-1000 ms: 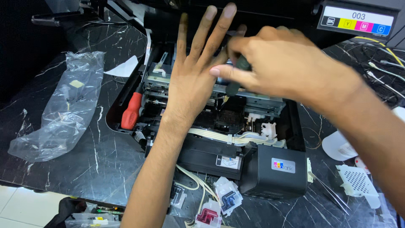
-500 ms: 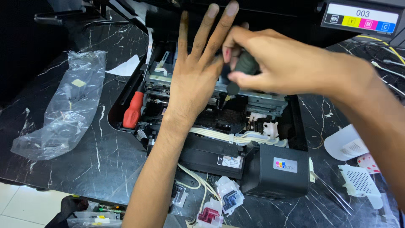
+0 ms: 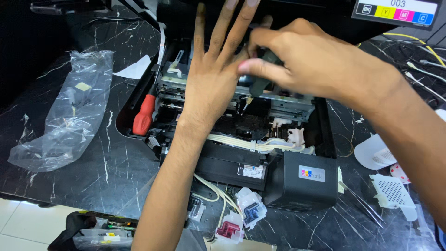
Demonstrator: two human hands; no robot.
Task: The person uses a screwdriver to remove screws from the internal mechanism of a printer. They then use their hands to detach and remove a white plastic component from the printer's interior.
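Fingers: right hand pinched on a dark-handled screwdriver, thumb and forefinger clamped round the grip, tip angled down into the open printer. Looks like a fine-control grip, short hold near the shaft for a small screw in the mechanism; the screw itself is hidden. Left hand is flat, fingers spread and straight, palm pressed on the metal frame just beside the tip. Holds nothing; probably bracing the chassis so it doesn't shift under the driver.

Screwdriver sits mid-printer, above the carriage area, between both hands.

Around it: pale ink tubes run across the front of the mechanism to the black ink tank block at the right corner, still attached. A red-handled screwdriver is parked in the printer's left edge, within reach. Loose plastic caps lie in front on the dark marble table. Clear plastic bag well off to the left. White vented part and cables off to the right.
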